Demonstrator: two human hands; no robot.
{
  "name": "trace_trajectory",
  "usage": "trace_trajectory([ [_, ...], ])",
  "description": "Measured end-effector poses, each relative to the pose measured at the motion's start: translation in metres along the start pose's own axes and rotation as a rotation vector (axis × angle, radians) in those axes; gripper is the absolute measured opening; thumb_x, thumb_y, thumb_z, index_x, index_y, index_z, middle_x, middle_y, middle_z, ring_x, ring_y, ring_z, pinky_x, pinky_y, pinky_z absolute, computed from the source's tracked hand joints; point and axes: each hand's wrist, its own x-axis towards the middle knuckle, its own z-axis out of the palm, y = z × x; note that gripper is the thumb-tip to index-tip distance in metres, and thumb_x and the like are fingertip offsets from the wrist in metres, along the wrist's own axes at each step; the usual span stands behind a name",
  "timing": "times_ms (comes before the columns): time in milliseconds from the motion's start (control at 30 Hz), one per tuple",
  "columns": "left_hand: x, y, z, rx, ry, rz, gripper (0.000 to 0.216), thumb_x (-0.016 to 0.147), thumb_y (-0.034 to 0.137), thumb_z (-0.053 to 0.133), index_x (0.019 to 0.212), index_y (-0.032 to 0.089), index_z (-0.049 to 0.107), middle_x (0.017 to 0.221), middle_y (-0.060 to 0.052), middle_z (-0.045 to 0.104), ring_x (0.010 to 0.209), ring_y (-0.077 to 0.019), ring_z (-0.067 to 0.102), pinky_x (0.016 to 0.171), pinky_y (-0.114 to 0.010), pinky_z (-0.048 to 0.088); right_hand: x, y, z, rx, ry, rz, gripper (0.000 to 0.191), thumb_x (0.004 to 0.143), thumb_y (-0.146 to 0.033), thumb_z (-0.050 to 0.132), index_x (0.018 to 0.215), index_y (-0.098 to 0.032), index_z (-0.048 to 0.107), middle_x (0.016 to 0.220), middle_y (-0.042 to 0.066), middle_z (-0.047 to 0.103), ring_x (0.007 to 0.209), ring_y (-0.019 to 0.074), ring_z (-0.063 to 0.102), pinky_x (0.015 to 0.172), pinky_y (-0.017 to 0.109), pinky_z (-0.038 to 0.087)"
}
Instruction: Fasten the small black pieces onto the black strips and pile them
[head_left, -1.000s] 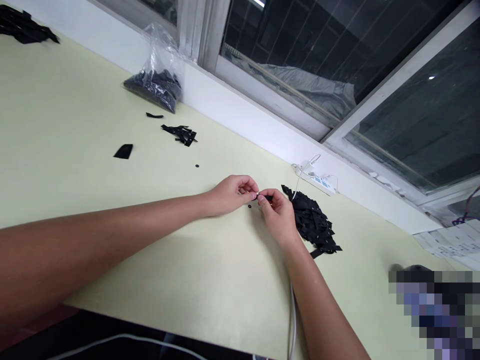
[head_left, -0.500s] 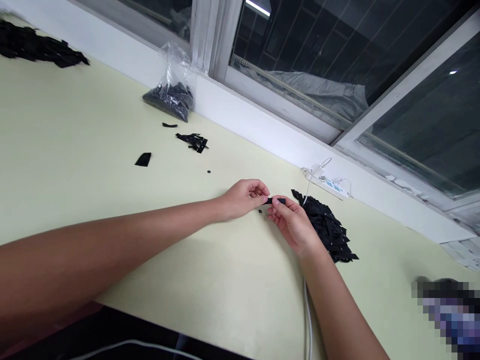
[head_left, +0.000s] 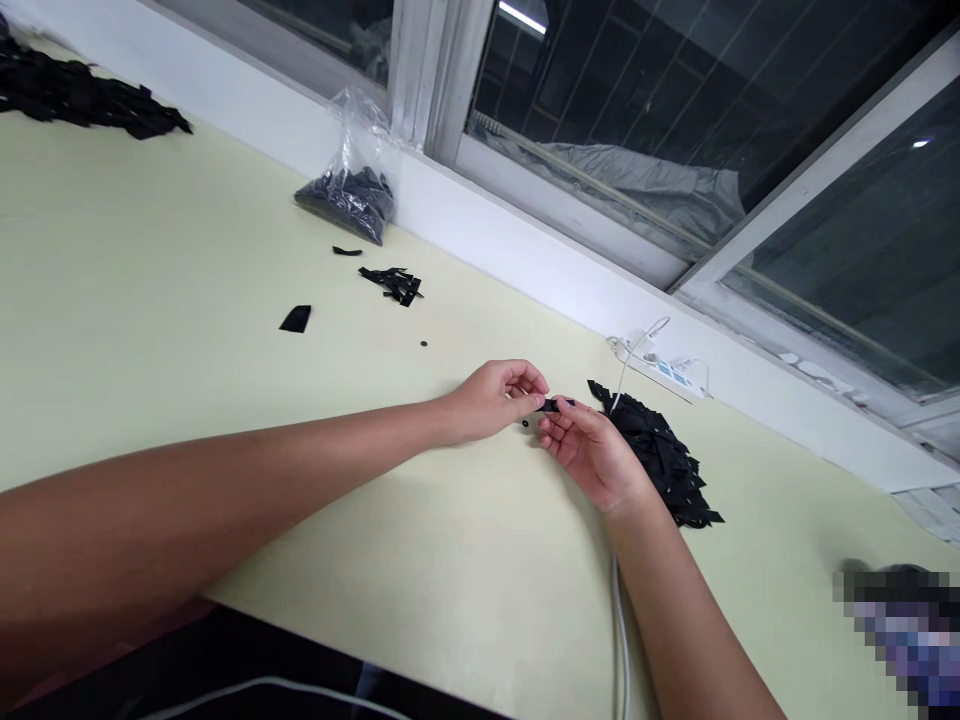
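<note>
My left hand (head_left: 496, 398) and my right hand (head_left: 589, 452) meet over the pale yellow table (head_left: 187, 330). Both pinch a short black strip (head_left: 553, 405) between thumb and fingertips, the left at its near end and the right under its far end. A tiny black ring (head_left: 525, 425) lies on the table just below the strip. A heap of similar black strips (head_left: 660, 455) lies right behind my right hand.
A clear plastic bag of black pieces (head_left: 351, 190) leans on the window ledge. A small bundle of strips (head_left: 394, 283), a black patch (head_left: 296, 319) and a small black dot (head_left: 424, 344) lie nearby. Another black heap (head_left: 82, 95) lies far left. A white power strip (head_left: 660, 368) and a white cable (head_left: 621, 640) are on the table.
My right hand has turned palm up and opened a little under the strip. The view has shifted slightly, so everything sits a bit further right.
</note>
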Motion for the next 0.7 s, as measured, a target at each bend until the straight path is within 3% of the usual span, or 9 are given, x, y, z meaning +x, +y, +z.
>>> trace_trajectory([
  [267, -0.0009, 0.0025, 0.0001, 0.017, 0.0, -0.017, 0.01, 0.083, 0.022, 0.064, 0.09, 0.015, 0.065, 0.085, -0.003, 0.065, 0.078, -0.0119, 0.057, 0.076, -0.029, 0.048, 0.0003, 0.0013, 0.0031, -0.058, 0.036, -0.047, 0.03, 0.068, -0.036, 0.087, 0.087, -0.019, 0.07, 0.075, -0.001, 0.063, 0.069, 0.011, 0.056, 0.061, 0.024, 0.047],
  [500, -0.001, 0.0019, -0.001, 0.06, -0.001, 0.001, 0.01, 0.083, 0.024, 0.063, 0.087, 0.016, 0.064, 0.083, -0.002, 0.064, 0.074, -0.0115, 0.056, 0.072, -0.027, 0.048, 0.001, 0.0033, 0.0057, -0.217, 0.155, -0.133, 0.038, 0.061, -0.041, 0.089, 0.085, -0.02, 0.068, 0.074, -0.002, 0.059, 0.069, 0.0107, 0.054, 0.061, 0.024, 0.045],
  [700, -0.0005, 0.0007, -0.0007, 0.066, 0.012, -0.067, 0.016, 0.081, 0.029, 0.066, 0.09, 0.016, 0.064, 0.082, -0.002, 0.064, 0.072, -0.0118, 0.056, 0.07, -0.027, 0.047, 0.0051, 0.006, 0.0058, -0.365, 0.19, -0.286, 0.037, 0.065, -0.045, 0.085, 0.084, -0.022, 0.063, 0.065, -0.005, 0.055, 0.056, 0.0092, 0.045, 0.057, 0.026, 0.042],
])
